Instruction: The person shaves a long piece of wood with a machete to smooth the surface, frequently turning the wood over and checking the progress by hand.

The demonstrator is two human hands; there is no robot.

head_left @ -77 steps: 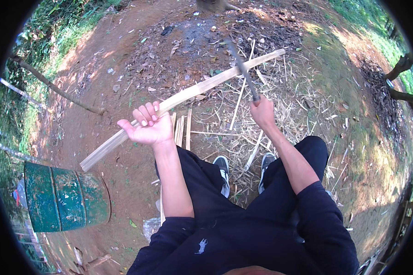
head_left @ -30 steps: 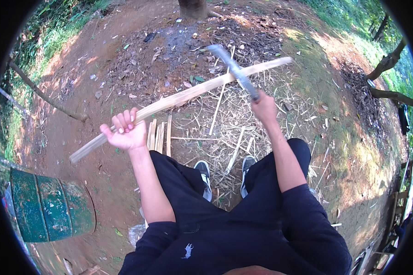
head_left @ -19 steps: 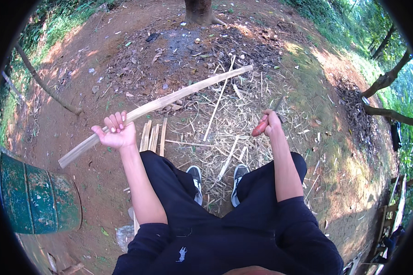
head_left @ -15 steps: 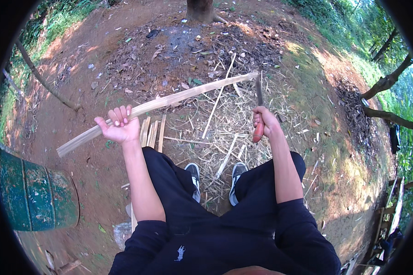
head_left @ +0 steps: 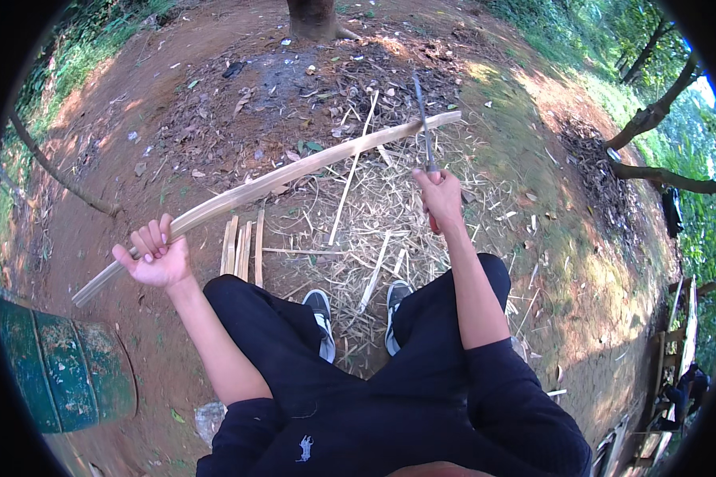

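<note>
A long pale bamboo strip [head_left: 294, 171] slants across the view, its near end low at the left and its far end at the upper right. My left hand [head_left: 157, 253] is closed around it near the lower left end, palm turned up. In my right hand [head_left: 441, 199] is a knife [head_left: 424, 119] with a long narrow blade pointing away from me. Part of its red handle shows below the fist. The blade crosses the strip a little short of the far end, beside a dark mark on it.
Several short strips [head_left: 243, 248] lie by my left knee. Thin shavings [head_left: 374, 199] litter the ground ahead of my shoes [head_left: 320, 318]. A worn green drum [head_left: 64, 366] stands at the left, a tree trunk [head_left: 313, 20] at the far side, branches [head_left: 652, 115] at the right.
My left hand has moved left and nearer, drawing the bamboo strip with it. The knife blade has gone from the strip's far tip to crossing it further in. The view has shifted slightly.
</note>
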